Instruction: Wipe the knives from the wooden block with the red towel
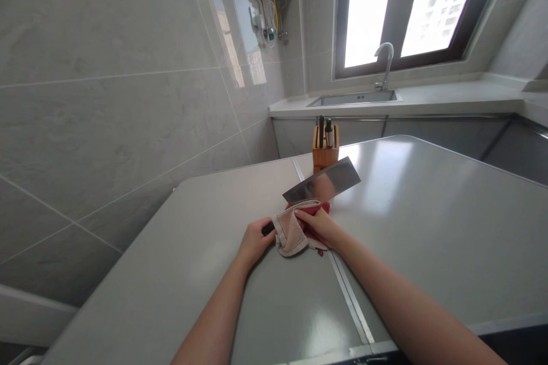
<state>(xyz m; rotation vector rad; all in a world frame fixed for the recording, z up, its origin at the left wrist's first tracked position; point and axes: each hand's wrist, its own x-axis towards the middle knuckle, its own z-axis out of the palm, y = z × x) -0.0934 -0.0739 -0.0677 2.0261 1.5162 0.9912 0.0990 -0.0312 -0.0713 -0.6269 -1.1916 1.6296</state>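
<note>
your left hand (254,239) is closed round the handle (268,228) of the cleaver (323,182), over the surface (205,274) toward its far edge; your right hand (320,225) pinches the cloth (291,234). wiping seems underway; the next stroke calls for fingertips clear of the blade's edge.

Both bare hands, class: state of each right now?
Left hand: closed, holding black-handled rectangular steel cleaver.
Right hand: closed, holding folded pink-red cloth.

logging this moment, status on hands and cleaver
Left hand grips black handle. Right hand holds cloth at cleaver blade. Knife block close beyond it.
</note>
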